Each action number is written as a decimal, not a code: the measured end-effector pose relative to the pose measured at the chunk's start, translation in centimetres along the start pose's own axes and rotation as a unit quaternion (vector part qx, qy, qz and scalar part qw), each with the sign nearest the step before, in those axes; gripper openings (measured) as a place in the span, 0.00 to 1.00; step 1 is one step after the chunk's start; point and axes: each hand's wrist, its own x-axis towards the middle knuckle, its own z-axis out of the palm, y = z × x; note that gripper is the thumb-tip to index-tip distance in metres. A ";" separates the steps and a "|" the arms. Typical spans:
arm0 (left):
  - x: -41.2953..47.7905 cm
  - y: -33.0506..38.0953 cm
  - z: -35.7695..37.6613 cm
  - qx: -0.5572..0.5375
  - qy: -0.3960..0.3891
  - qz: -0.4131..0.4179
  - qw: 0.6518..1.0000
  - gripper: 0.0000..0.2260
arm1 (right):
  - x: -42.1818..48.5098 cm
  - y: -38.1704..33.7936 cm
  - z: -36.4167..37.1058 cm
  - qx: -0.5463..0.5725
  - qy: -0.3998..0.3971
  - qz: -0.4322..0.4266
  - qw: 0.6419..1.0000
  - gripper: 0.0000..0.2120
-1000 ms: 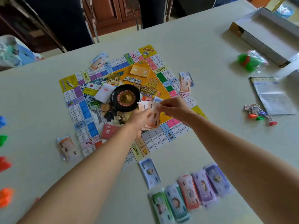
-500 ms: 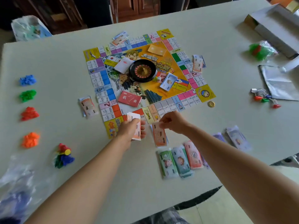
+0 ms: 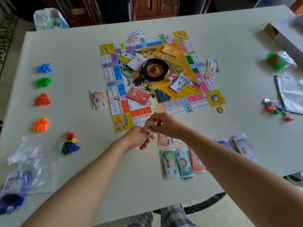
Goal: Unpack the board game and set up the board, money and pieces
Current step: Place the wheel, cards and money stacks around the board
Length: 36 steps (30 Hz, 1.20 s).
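The colourful game board point(image 3: 213, 99) lies flat mid-table with a black roulette wheel point(image 3: 155, 69), a red card deck point(image 3: 139, 95) and an orange card deck point(image 3: 171, 50) on it. My left hand point(image 3: 139, 137) grips a small stack of paper money point(image 3: 148, 128) just in front of the board's near edge. My right hand point(image 3: 165, 125) meets it from the right, its curled fingers pinching the top of that stack; motion blur hides the notes' details. An orange note point(image 3: 164, 140) lies on the table beneath my right hand. Green point(image 3: 169, 163), teal point(image 3: 183, 163) and orange point(image 3: 196, 163) money piles sit in a row nearer me.
Blue point(image 3: 44, 68), green point(image 3: 43, 82), red point(image 3: 43, 99) and orange point(image 3: 41, 124) house piles line the left side, with bagged pawns point(image 3: 70, 143) and empty plastic bags point(image 3: 24, 169). A gold coin point(image 3: 220, 109), character standees point(image 3: 278, 109), a green bag point(image 3: 278, 61) and the open box point(image 3: 287, 35) lie at right.
My hands drew back from over the board to its near edge. My right hand laid an orange note on the table, then returned to the stack in my left hand.
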 end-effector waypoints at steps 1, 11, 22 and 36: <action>-0.1 -0.2 -0.3 0.010 0.010 -0.002 1.000 0.11 | 0.1 -0.3 0.3 -0.017 0.005 -0.005 1.000 0.05; -2.1 -7.8 -0.6 0.159 0.318 0.039 0.934 0.09 | -0.9 1.4 6.5 -0.039 0.046 -0.013 0.998 0.07; -1.5 -7.8 0.5 0.109 0.368 0.066 0.921 0.05 | -0.8 0.8 7.2 0.023 0.081 0.006 0.996 0.04; 7.3 7.9 3.3 0.052 0.288 0.197 0.936 0.04 | 4.3 5.9 -10.0 0.092 0.144 0.071 0.983 0.06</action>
